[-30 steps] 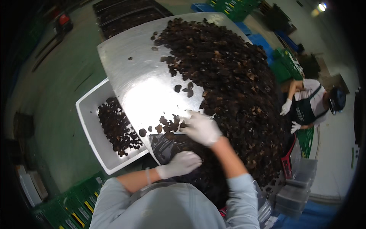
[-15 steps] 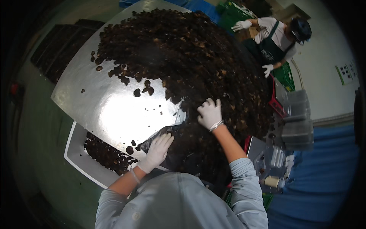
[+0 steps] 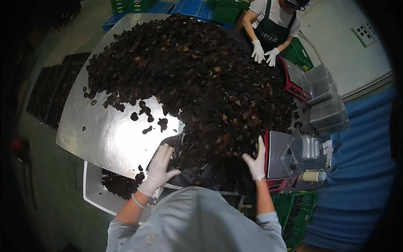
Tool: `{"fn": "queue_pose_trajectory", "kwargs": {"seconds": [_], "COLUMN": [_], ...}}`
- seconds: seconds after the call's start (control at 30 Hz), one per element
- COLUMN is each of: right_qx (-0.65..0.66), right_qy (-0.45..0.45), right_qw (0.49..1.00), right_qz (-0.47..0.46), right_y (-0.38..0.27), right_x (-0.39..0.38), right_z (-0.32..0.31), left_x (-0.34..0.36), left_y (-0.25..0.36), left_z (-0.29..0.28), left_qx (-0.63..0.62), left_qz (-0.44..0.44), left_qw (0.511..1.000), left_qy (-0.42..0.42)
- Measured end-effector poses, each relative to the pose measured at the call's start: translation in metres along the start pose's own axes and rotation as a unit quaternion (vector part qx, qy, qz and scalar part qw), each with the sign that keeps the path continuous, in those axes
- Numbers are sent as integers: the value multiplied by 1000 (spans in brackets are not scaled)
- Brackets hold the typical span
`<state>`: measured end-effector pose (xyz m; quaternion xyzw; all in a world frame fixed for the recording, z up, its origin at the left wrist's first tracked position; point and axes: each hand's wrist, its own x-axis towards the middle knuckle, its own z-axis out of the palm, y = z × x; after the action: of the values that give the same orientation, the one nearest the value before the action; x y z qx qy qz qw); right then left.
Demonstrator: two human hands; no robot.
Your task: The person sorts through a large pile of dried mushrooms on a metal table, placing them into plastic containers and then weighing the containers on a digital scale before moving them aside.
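A large pile of dark brown, curled pieces, like wood ear mushrooms (image 3: 197,80), spreads over a metal table (image 3: 88,134). My left hand (image 3: 159,168), in a white glove, is at the pile's near left edge, beside a dark sheet (image 3: 184,178); its thumb stands apart from the fingers. At the pile's near right edge, next to a red-framed scale (image 3: 279,157), my gloved right hand (image 3: 256,161) has its fingers stretched out and thumb spread. Neither hand holds anything I can see.
Below the table's left edge stands a white bin (image 3: 94,191) with dark pieces inside. At right are a second scale (image 3: 296,82), stacked clear containers (image 3: 321,98), a cream cup (image 3: 311,175) and green crates (image 3: 296,216). A gloved co-worker (image 3: 270,29) stands across the pile.
My right hand has moved right and nearer, from over the pile to beside the scale. My left hand has shifted slightly left, its thumb now spread. The co-worker's hands have come together over the pile's edge.
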<state>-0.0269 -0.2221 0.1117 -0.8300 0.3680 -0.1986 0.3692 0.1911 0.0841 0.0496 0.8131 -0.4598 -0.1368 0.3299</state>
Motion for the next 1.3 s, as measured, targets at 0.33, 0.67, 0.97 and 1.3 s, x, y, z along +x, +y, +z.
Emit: {"fn": "queue_pose_trajectory", "kwargs": {"seconds": [0.33,0.67,0.97,1.3], "right_qx": [-116,38,-72,-177], "right_qy": [24,65,24,-224], "right_qw": [992,995,991,950], "right_qz": [37,68,-113,-128], "right_y": [35,-3,-14,7], "right_x": [-57,32,116,54], "right_z": [96,179,231,87], "left_x": [52,130,199,131], "left_y": [40,24,-21,48], "left_z": [69,78,37,59], "left_qx": [101,100,134,220], "left_qz": [57,47,68,-16], "left_qw": [992,989,971,969], "left_qy": [-41,98,189,110]}}
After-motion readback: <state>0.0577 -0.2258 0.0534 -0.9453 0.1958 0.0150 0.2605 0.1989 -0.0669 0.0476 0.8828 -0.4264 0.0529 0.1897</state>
